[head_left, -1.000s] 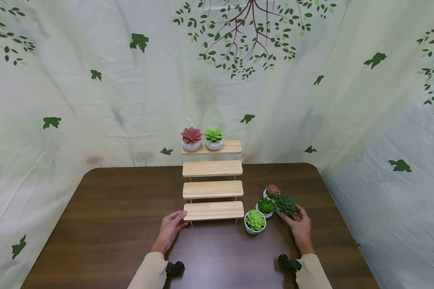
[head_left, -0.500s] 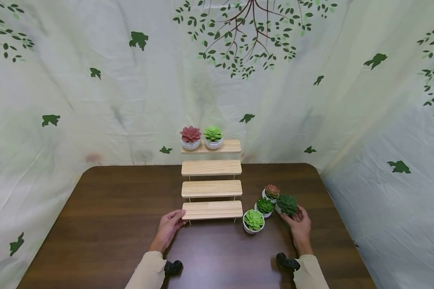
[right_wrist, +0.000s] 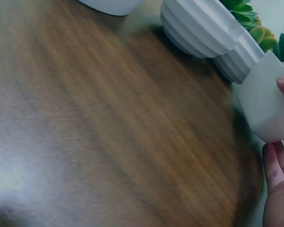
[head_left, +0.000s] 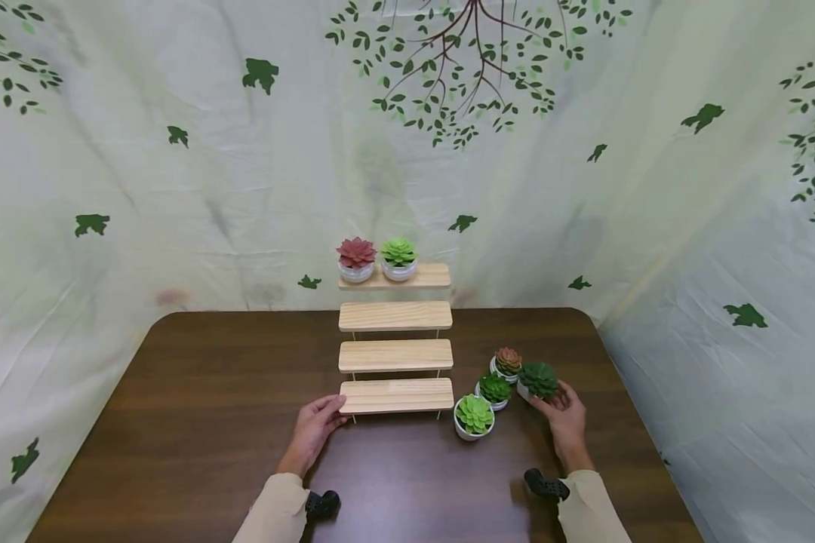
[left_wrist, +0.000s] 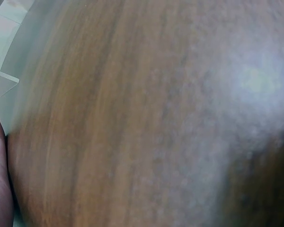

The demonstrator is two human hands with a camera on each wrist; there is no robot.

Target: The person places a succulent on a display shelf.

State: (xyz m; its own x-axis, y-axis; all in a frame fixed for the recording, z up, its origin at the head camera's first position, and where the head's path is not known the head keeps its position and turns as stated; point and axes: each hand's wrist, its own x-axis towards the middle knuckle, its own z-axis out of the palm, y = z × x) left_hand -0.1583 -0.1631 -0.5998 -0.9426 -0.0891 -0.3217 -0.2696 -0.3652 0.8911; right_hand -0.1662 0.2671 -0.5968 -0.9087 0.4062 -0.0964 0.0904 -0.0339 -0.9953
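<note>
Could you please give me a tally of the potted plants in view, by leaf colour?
Green: 4 (top-shelf green plant, front green plant, middle green plant, dark green plant in the right hand)
Reddish: 2 (top-shelf red plant, brownish-red plant on the table)
Total: 6

Four-tier wooden shelf (head_left: 396, 396) is being gripped at bottom board's left end by left hand (head_left: 312, 431). Red succulent (head_left: 356, 253) and bright green succulent (head_left: 398, 253), both potted, are being supported by top board, left and centre. Dark green succulent (head_left: 539, 379), smooth white pot (right_wrist: 267, 97), is being held by right hand (head_left: 564, 418), just beside potted brown-red succulent (head_left: 508, 360), mid-green succulent (head_left: 495, 388); light green succulent (head_left: 475, 414) is being supported nearest shelf.
</note>
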